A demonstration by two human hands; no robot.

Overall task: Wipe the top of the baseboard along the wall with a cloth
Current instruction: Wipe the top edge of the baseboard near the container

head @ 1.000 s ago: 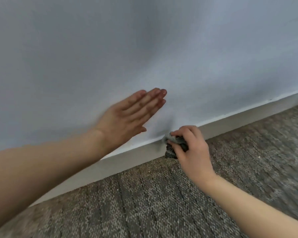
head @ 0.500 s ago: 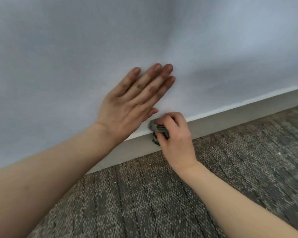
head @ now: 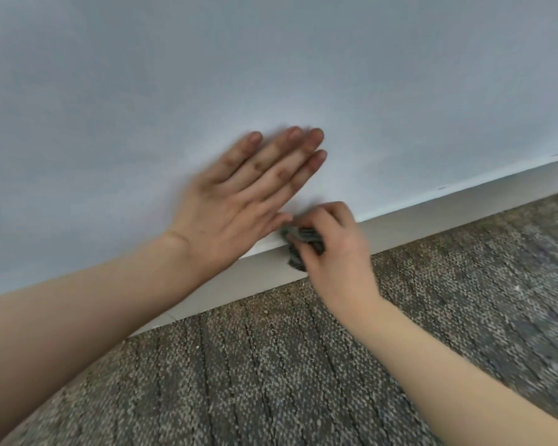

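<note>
Head cam: right hand [head: 332, 249] grips the cloth [head: 300, 243] on the baseboard [head: 432, 217] top, left hand [head: 239, 201] flat on the wall [head: 271, 59]. I'd keep pressure even along the ledge.

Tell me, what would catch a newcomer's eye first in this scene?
Probably the left hand, spread flat against the pale wall. Just beside it, the right hand grips a small dark cloth at the top edge of the baseboard, above the speckled carpet.
</note>
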